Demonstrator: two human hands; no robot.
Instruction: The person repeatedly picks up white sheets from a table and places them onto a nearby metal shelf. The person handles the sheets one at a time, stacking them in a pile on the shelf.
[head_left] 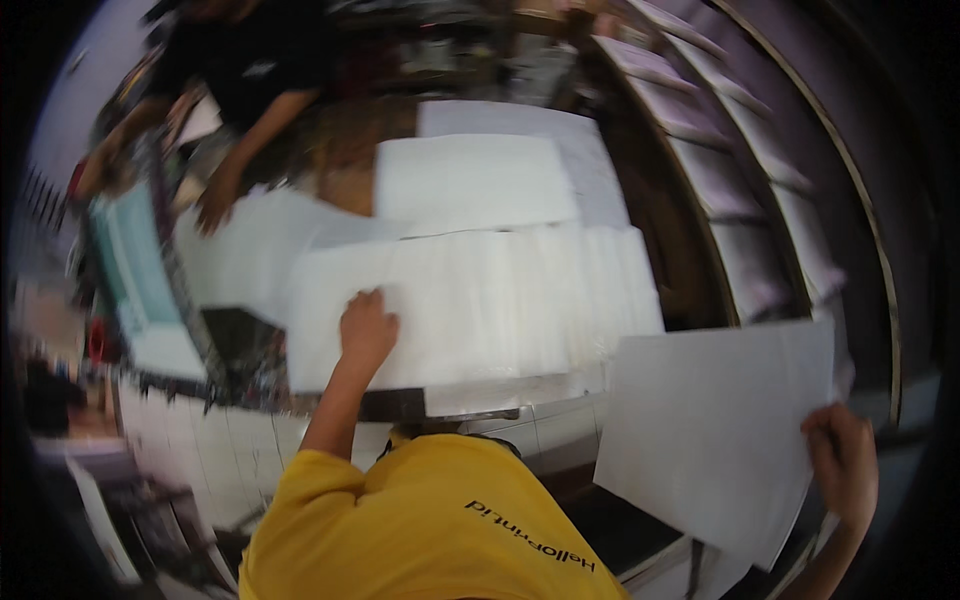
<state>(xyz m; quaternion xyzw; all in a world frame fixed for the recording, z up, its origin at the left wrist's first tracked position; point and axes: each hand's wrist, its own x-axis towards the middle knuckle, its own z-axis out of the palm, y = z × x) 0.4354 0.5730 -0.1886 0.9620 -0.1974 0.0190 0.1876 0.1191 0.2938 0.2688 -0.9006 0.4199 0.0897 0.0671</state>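
Overlapping white sheets (pixel 470 310) lie spread across the table in front of me. My left hand (pixel 368 328) rests on their left part, its fingers slightly bent and blurred, with nothing visible inside it. At the lower right, my right hand (pixel 840 465) pinches the right edge of a large white sheet (pixel 710 430). That sheet hangs tilted beside the table. Farther back, a smaller stack of white sheets (pixel 475 180) lies over a greyish sheet (pixel 590 170).
Across the table at the far left, a person in a dark shirt (pixel 250 60) reaches a hand (pixel 215 200) toward a pale sheet (pixel 265 240). A rack with pale sheets on its shelves (pixel 715 170) stands on the right. A light teal panel (pixel 140 270) is at the left.
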